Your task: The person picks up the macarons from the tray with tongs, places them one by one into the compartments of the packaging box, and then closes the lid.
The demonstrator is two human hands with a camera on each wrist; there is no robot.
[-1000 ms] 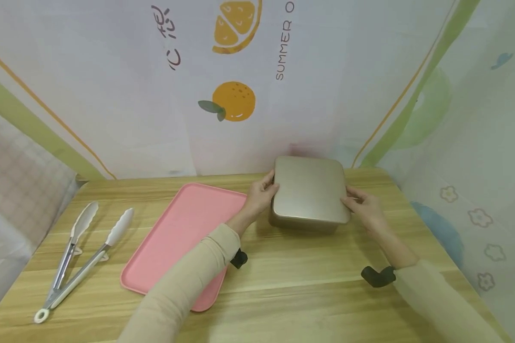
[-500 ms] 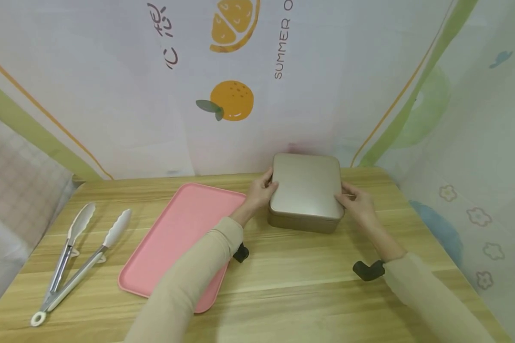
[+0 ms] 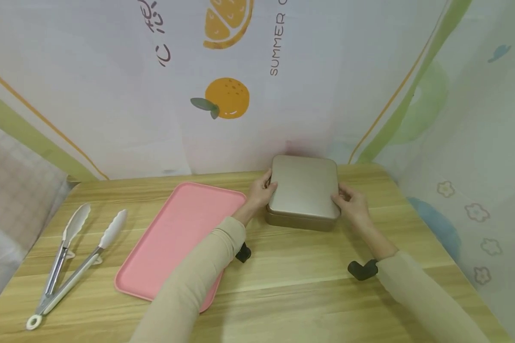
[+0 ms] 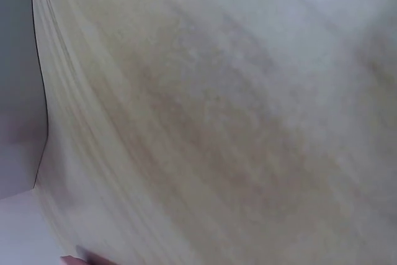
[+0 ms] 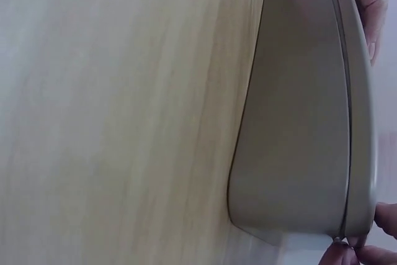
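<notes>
A champagne-coloured metal tin (image 3: 299, 222) stands at the back of the wooden table, its flat lid (image 3: 303, 186) sitting over the top. My left hand (image 3: 257, 196) grips the lid's left edge, thumb on top. On the opposite side, my right hand (image 3: 355, 206) pinches the lid's right edge. The right wrist view shows the tin (image 5: 294, 110) from the side, with a thin, even seam under the lid (image 5: 361, 110). Fingertips (image 5: 386, 218) hold the lid's near corner there. The left wrist view catches mostly tabletop and a grey strip at its left edge.
A pink tray (image 3: 178, 238) lies left of the tin, partly under my left forearm. Farther left are spread tongs (image 3: 75, 271) with white tips. A printed curtain (image 3: 223, 143) hangs right behind the table's back edge.
The lid has come down and a little left, from overhanging the tin's right side to sitting squarely on it. Both hands moved with it, the right one further left.
</notes>
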